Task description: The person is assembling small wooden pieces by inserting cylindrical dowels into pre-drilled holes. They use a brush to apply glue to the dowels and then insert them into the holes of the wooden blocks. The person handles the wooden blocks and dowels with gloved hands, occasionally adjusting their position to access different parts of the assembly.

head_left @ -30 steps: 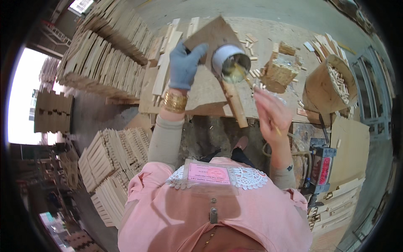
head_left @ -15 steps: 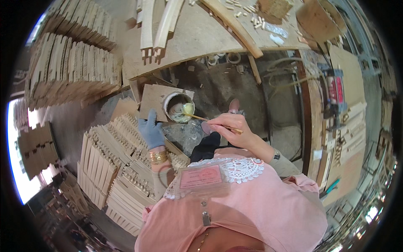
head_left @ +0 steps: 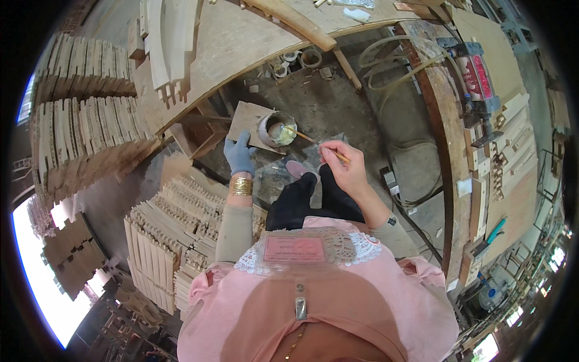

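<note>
Wooden surface [head_left: 232, 48] runs across the top; left hand's [head_left: 240, 155] grip is on a board [head_left: 246, 120], can [head_left: 263, 131] at its right end, upper centre. Right hand [head_left: 345, 166] pinches a stick [head_left: 304, 136] dipped inside. Stirring, I'd guess; next move needs a steady can.

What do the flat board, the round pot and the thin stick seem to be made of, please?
Flat board: probably plywood or a similar wood sheet, unfinished, judging by its matte tan face.
Round pot: perhaps plastic or metal; pale smears over its wall leave this open.
Thin stick: likely wood or bamboo, given its yellow-tan colour; its finish is too small to tell.
</note>
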`<action>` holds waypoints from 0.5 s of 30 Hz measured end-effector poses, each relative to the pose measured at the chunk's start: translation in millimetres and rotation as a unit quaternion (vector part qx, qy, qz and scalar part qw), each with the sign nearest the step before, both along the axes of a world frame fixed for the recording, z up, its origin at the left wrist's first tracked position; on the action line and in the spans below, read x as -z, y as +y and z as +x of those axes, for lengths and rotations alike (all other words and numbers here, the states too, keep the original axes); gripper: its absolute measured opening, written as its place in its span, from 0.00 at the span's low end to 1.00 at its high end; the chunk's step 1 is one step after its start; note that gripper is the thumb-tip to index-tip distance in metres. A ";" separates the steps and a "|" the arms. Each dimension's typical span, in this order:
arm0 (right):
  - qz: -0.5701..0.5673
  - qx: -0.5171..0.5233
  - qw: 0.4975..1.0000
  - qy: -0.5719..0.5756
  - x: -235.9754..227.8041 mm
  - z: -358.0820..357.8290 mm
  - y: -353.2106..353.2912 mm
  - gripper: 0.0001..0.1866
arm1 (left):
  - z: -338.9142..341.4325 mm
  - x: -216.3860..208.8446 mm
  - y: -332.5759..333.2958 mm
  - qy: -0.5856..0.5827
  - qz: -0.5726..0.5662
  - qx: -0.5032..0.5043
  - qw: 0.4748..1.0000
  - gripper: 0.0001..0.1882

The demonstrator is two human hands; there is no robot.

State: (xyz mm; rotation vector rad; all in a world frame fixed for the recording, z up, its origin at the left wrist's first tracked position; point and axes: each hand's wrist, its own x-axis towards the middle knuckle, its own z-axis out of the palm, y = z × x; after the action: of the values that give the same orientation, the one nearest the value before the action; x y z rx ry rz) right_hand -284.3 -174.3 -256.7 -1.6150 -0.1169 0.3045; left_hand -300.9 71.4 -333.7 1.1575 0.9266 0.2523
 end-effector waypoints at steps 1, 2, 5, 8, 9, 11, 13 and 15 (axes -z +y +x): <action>0.030 0.015 0.999 0.028 5.1 1.9 -4.3 0.08 | 4.8 3.4 -4.9 0.012 -0.001 0.003 1.000 0.13; 0.038 0.012 0.999 0.035 8.7 5.3 -9.7 0.09 | 9.0 8.1 -9.4 0.011 -0.008 0.012 1.000 0.13; 0.031 -0.006 0.999 0.029 18.5 22.1 -29.0 0.11 | 25.3 27.4 -13.8 0.018 -0.010 0.015 1.000 0.12; -0.014 -0.005 1.000 0.002 45.8 43.5 -45.5 0.11 | 45.6 59.9 -14.2 0.034 0.016 0.035 0.999 0.11; -0.012 0.019 1.000 0.017 62.5 49.0 -48.0 0.10 | 51.7 73.0 -17.0 0.039 0.009 0.035 0.999 0.10; 0.003 0.058 0.995 0.077 97.4 58.8 -51.4 0.10 | 64.4 105.8 -22.7 0.047 -0.006 0.032 0.998 0.09; 0.030 0.085 0.982 0.166 135.9 68.8 -52.3 0.09 | 77.4 145.1 -26.4 0.100 0.006 0.052 0.994 0.10; -0.008 0.083 0.980 0.183 185.6 81.1 -54.0 0.10 | 92.5 184.8 -30.7 0.145 -0.012 0.052 0.988 0.11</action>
State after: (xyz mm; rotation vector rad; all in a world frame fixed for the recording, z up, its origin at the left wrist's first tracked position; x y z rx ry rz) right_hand -203.3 -228.3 -442.4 -1.5471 0.3011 0.4683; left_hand -208.4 40.8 -518.5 1.2374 1.1156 -0.0141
